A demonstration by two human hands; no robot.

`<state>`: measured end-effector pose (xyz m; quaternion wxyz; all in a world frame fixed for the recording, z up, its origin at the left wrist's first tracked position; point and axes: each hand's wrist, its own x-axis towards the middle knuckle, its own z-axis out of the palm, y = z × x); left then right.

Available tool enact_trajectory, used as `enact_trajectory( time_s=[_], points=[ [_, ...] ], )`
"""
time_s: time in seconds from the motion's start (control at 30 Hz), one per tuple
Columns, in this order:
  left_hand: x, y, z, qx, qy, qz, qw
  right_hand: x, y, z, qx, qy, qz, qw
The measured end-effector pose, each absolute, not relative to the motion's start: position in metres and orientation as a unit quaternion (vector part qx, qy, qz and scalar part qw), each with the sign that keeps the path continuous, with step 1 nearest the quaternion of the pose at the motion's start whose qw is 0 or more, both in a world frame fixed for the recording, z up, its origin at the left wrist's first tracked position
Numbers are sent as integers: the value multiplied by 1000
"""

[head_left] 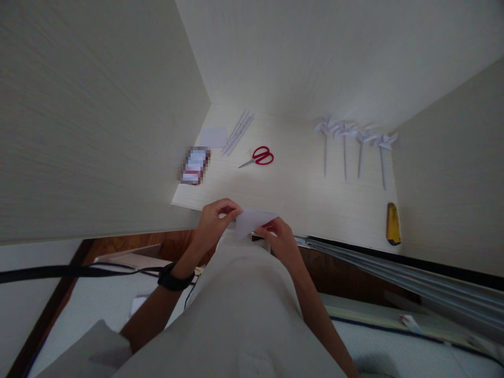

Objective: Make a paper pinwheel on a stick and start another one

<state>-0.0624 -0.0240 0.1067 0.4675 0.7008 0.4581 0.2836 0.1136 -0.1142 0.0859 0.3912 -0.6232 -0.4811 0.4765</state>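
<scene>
A small folded piece of white paper (254, 219) is held between both hands at the near edge of the pale desk (299, 189). My left hand (216, 218) pinches its left end with fingers pressed together; a black wristband sits on that wrist. Pinching the paper's right lower edge is my right hand (280, 239), fingers curled. Both hands hover just above the desk's front edge, close to my body.
Red-handled scissors (260, 156) lie mid-desk. Several white paper pinwheels (356, 137) on sticks lie at the back right. White paper strips (237, 133) and a sheet (213, 137) lie at the back left beside a blurred card (195, 166). A yellow utility knife (392, 224) lies right. Panel walls enclose the desk.
</scene>
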Motion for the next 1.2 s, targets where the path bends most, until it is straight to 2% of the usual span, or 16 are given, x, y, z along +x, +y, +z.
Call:
enact_trajectory(
  time_s=[0.3,0.5,0.77,0.93,1.07,1.2],
  points=[
    [-59,-23,123,755,445,259,407,123,-113,93,-652,-465,444,402],
    [-60,-24,124,743,448,274,416,115,-115,91,-674,-447,422,409],
    [-70,-21,110,588,506,370,512,110,-93,86,-656,-400,431,474],
    [-62,-31,90,497,482,325,645,95,-72,85,-636,-394,446,491],
    [-50,-29,89,429,502,368,654,80,-62,90,-615,-435,469,461],
    [-51,-12,98,378,538,413,630,87,-47,98,-593,-525,475,384]
  ],
)
